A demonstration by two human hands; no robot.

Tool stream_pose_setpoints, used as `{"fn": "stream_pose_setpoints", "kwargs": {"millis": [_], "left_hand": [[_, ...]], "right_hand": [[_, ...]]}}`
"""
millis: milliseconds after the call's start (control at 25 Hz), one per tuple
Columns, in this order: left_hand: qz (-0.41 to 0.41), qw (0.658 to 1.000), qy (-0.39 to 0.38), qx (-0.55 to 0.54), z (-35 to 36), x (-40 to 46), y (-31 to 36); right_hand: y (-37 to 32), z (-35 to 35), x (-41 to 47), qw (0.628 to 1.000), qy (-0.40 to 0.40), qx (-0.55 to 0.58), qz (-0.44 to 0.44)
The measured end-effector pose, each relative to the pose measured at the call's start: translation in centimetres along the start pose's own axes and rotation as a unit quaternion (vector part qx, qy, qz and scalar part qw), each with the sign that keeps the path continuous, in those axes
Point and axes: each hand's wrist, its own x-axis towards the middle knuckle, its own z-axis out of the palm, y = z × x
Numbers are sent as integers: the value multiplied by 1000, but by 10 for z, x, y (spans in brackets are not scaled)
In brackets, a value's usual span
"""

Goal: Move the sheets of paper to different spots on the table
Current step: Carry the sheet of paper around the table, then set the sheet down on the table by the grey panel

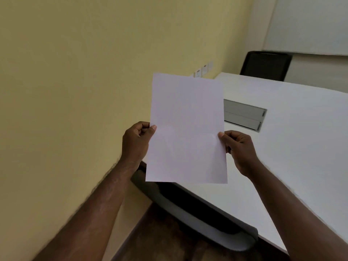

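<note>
A blank white sheet of paper point(186, 129) is held upright in the air, in front of the table's left edge. My left hand point(136, 142) pinches its left edge, thumb on the front. My right hand point(238, 149) pinches its right edge the same way. The white table point(293, 147) stretches from the middle to the right of the view, and the sheet hides part of its left side. No other sheet shows on the visible part of the table.
A grey cable hatch point(244, 114) is set into the tabletop just right of the sheet. A black chair point(265, 65) stands at the table's far end. Another grey-backed chair point(197, 217) is tucked under the near edge. A yellow wall point(75, 91) is on the left.
</note>
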Motion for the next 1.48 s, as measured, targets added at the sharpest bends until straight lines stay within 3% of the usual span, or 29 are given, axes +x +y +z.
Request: {"fn": "stream_pose_setpoints", "kwargs": {"millis": [280,560,1240,1480], "left_hand": [[-3,987,-162,-4,110,100,-48],[-8,949,-313,45,211,157,-125],[-57,896,-399,188,343,153,-296],[16,874,-386,295,344,137,-305]], "right_hand": [[48,-35,50,983,146,-56,99],[116,-46,80,928,293,-135,186],[313,-66,123,832,274,-324,356],[319,-52,121,787,317,-416,326]]}}
